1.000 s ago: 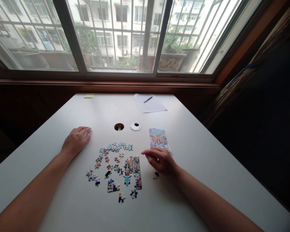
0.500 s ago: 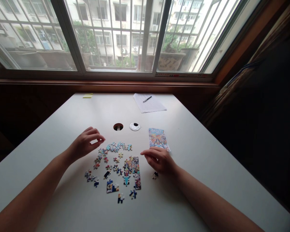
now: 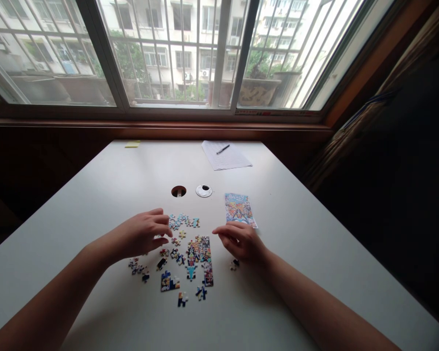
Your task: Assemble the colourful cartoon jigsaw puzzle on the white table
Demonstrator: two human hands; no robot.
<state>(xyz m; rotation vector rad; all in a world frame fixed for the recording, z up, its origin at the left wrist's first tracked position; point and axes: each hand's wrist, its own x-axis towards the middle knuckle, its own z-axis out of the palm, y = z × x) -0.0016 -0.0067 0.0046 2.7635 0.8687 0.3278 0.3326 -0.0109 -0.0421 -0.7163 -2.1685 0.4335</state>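
Head view: left hand (image 3: pixel 142 235) has come inward from beside the pieces, and its fingers are now over the left side of the loose spread, covering several that showed half a second earlier. Right hand (image 3: pixel 246 243) has not shifted noticeably.

Left grip: thumb and fingers apart, nothing seen between them, though the palm side is hidden, so a small piece there cannot be ruled out. Right grip: fingers bent, low over the tabletop (image 3: pixel 300 229); cannot tell whether the tips meet.

Puzzle pieces: joined block (image 3: pixel 208 253) lies just left of the right fingertips; smaller joined section (image 3: pixel 168 282) lies nearer the person. Loose blue pieces (image 3: pixel 193 222) sit beyond the block, a dark piece (image 3: pixel 161 263) to its left.

Handling, judged: pinch one piece by opposite edges, lift straight up, keep the knuckles high so neighbours are not dragged. The right hand could steady the block's outer edge with light pressure.

Surroundings: picture sheet (image 3: pixel 237 207) lies partly behind the right hand, its lower part blocked; single loose piece (image 3: pixel 234 264) is beside that wrist, easily swept. Round opening (image 3: pixel 178 191) beyond the spread could swallow a stray piece; cap (image 3: pixel 204 190) lies beside it. Paper (image 3: pixel 234 161) with pen (image 3: pixel 223 149) is well apart.
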